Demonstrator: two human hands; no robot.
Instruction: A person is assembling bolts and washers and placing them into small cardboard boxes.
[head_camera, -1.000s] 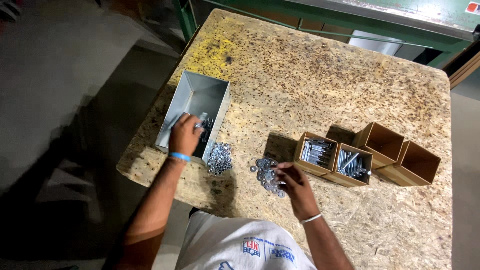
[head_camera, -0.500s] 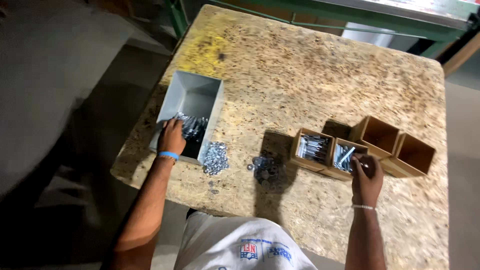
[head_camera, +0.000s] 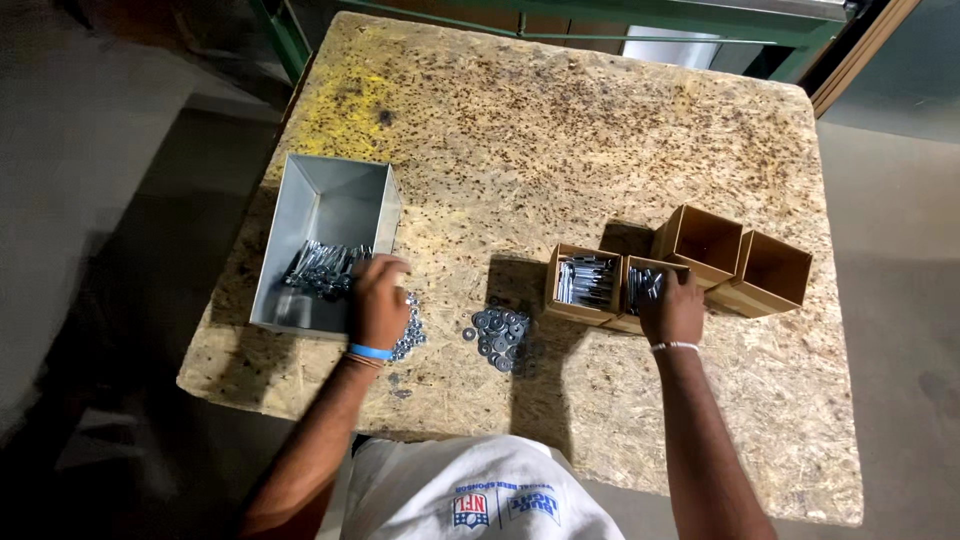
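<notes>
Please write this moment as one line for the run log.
left hand: at metal bin, over bolts | right hand: at second box | washers: loose on table

OSB table (head_camera: 600, 130): grey metal bin (head_camera: 330, 205) near left edge, washer pile (head_camera: 498, 332) mid-front, four cardboard boxes (head_camera: 700, 240) rightward (two hold hardware).

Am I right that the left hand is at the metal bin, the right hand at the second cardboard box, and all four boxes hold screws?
Not quite. In the head view only two cardboard boxes hold screws; the other two boxes look empty. Left hand at the metal bin and right hand at the second box are correct.
</notes>
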